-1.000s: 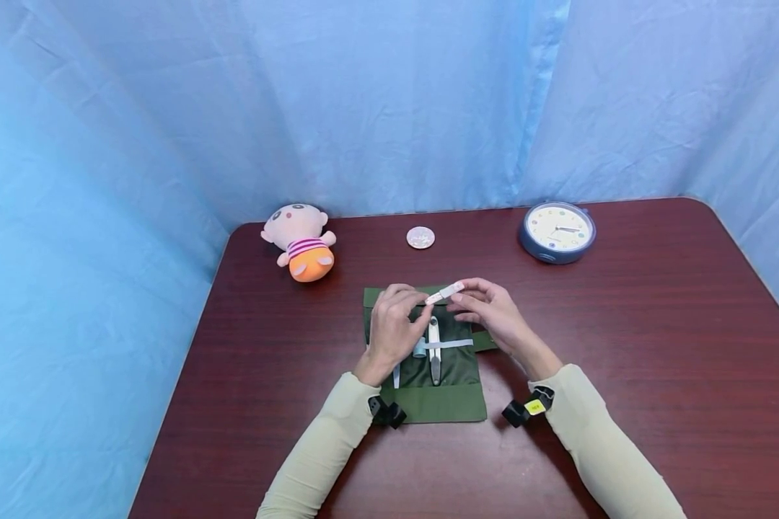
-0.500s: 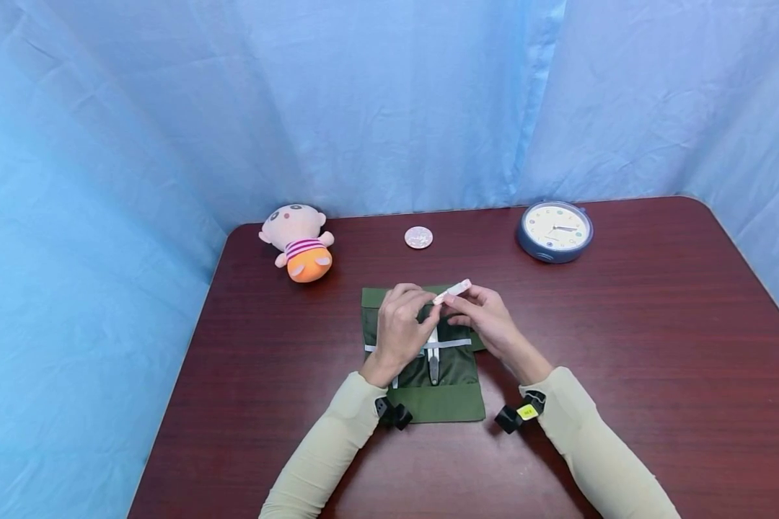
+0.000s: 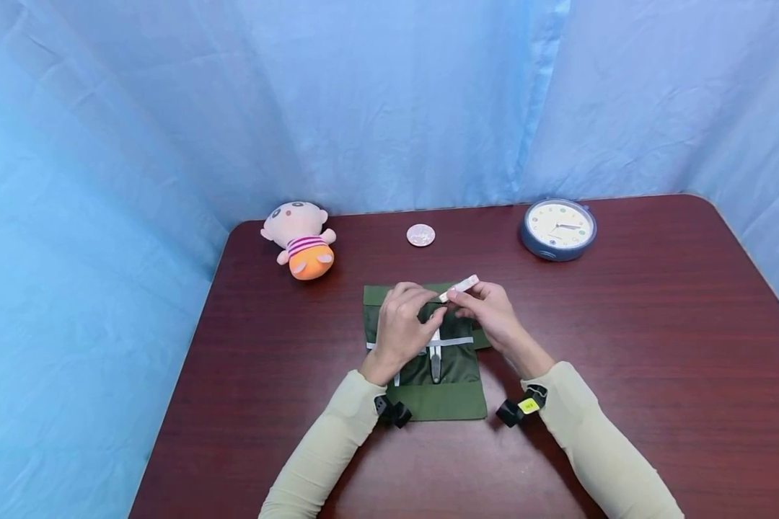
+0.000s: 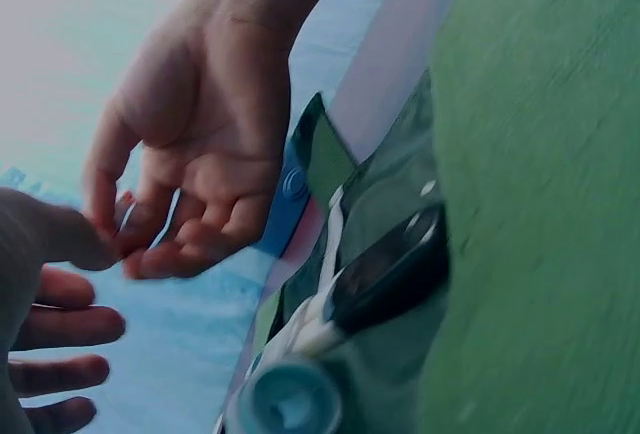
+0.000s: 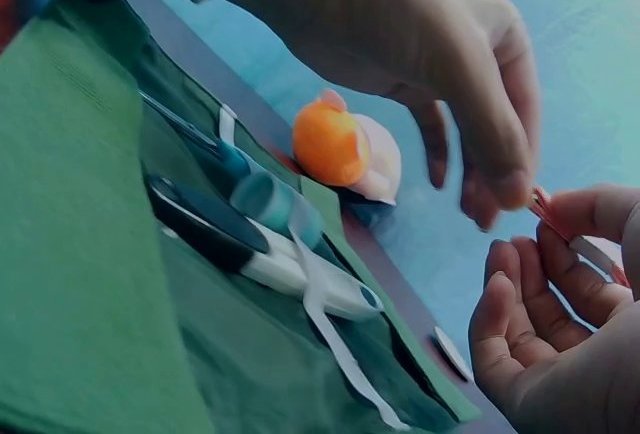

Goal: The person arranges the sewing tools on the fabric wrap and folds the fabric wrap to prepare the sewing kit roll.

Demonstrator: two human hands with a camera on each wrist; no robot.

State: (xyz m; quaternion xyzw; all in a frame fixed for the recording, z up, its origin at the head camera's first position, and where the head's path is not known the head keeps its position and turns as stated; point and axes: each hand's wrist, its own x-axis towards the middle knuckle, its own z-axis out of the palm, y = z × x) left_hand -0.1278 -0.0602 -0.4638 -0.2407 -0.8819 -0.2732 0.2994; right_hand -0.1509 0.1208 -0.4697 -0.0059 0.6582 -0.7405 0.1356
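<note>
Stick (image 3: 467, 284), white and slim, sits tilted in your right hand (image 3: 493, 314), pinched between thumb and fingers above the far part of the green pouch (image 3: 438, 402); your left hand (image 3: 402, 321) hovers over the pouch too, its fingertips right by the stick's lower end, though whether they grip that end I cannot tell; the pouch lies spread on the dark red table (image 3: 662, 331), and a white strap (image 3: 456, 342) crosses the tool (image 3: 436, 367) inside it; a teal tube (image 5: 258, 197) lies beside that tool; beyond the pouch you have a round disc (image 3: 420, 235), with a plush doll (image 3: 310, 261) to its left and a clock (image 3: 558, 225) to its right; blue curtains (image 3: 396, 108) hang behind.
</note>
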